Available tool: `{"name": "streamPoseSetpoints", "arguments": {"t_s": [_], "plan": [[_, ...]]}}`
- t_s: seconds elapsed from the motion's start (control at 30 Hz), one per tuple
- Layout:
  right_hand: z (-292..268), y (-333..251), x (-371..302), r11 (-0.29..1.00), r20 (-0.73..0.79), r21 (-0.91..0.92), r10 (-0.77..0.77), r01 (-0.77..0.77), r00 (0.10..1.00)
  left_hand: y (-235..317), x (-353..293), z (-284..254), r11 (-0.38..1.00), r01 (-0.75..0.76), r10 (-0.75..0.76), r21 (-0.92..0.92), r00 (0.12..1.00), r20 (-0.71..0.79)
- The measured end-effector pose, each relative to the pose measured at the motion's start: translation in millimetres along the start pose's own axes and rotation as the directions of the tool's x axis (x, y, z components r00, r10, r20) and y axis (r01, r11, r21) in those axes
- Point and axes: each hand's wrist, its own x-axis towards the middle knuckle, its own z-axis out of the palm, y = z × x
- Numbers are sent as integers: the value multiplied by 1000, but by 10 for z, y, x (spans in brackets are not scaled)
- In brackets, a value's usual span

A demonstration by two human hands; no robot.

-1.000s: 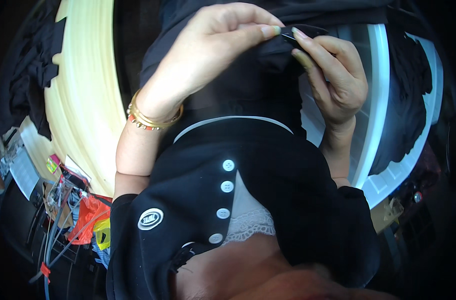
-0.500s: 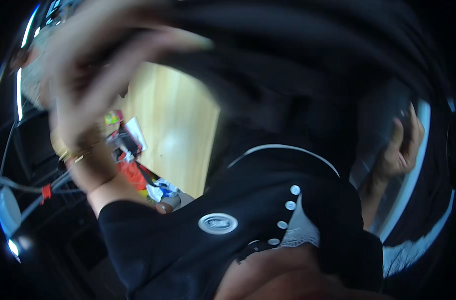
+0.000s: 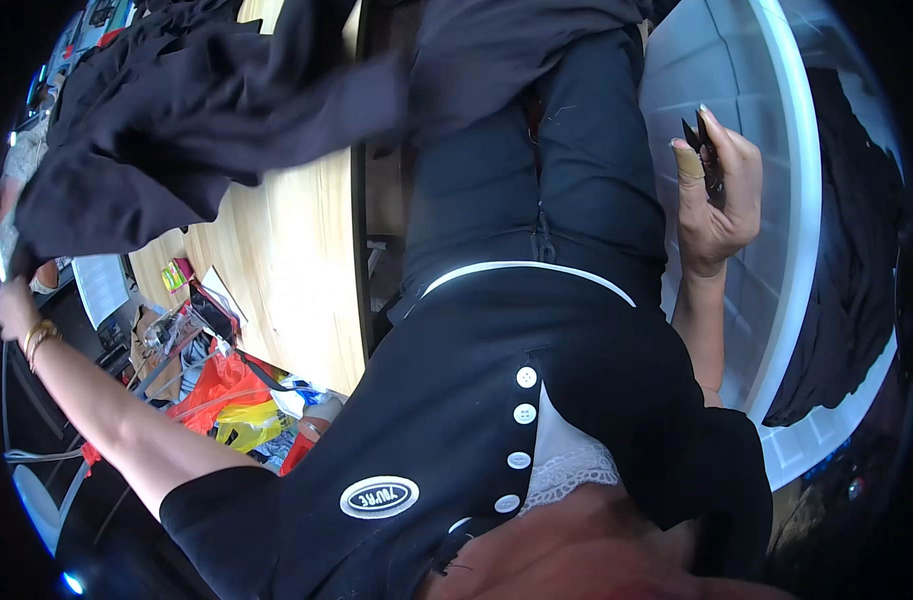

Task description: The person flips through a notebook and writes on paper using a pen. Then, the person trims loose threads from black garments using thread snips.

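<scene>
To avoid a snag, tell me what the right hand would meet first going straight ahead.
The right hand, holding dark snips, would probably meet the white tub first; depth is unclear.

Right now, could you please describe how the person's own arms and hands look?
The sleeves are short and black. The left hand has gold-coloured bracelets at its wrist; the right hand has a tan covering on its thumb.

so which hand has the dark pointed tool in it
The right hand, the one with the tan-wrapped thumb: the dark pointed tool sits in its grip. The left hand, wearing gold bangles, is out at the edge of a dark cloth.
</scene>
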Motion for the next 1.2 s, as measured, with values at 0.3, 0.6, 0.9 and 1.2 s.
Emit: {"name": "streamPoseSetpoints", "arguments": {"t_s": [0.3, 0.6, 0.9, 1.2], "plan": [[194, 109, -68, 974, 109, 198, 91, -111, 990, 2953, -1944, -1880, 216, -391, 499, -894, 832, -243], [438, -146, -207, 441, 565, 584, 381, -682, 731, 3892, -2578, -2019, 58, -104, 585, -993, 809, -51], [588, -278, -246, 378, 543, 672, 333, -636, 771, 3992, -2482, -2648, -702, 622, 696, -346, 701, -155], [940, 49, -560, 583, 624, 377, 415, -720, 662, 3697, -2254, -2454, -229, -285, 481, -931, 798, -363]]}}
